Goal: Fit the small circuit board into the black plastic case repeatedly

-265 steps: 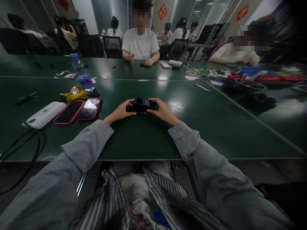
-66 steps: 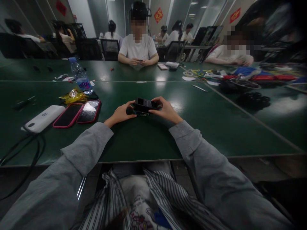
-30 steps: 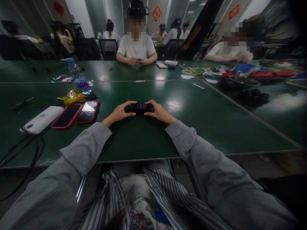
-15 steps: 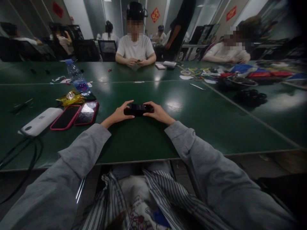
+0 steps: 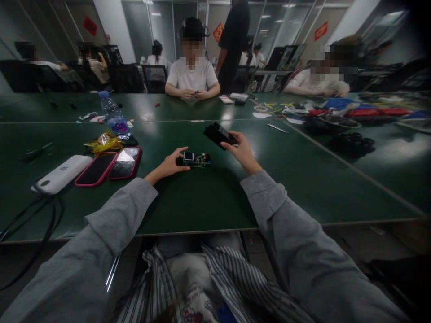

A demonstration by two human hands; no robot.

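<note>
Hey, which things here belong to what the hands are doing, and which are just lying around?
In the job:
black housing, held in the right hand
circuit board with small screen, left hand around its left end

Lying about:
clear bottle
yellow packet
two pink-edged phones
white device
slim silver item

Left side, green bench [image 5: 303, 193]: blue-capped bottle [image 5: 113, 115], yellow packet [image 5: 105, 143] just beside it, two pink-cased phones [image 5: 96, 169] side by side, white device [image 5: 63, 174] near them. Right: silver pen-like stick [image 5: 277, 128], tangled cables [image 5: 274, 106]. Opposite, person [image 5: 192, 74] in white shirt, seated.
</note>
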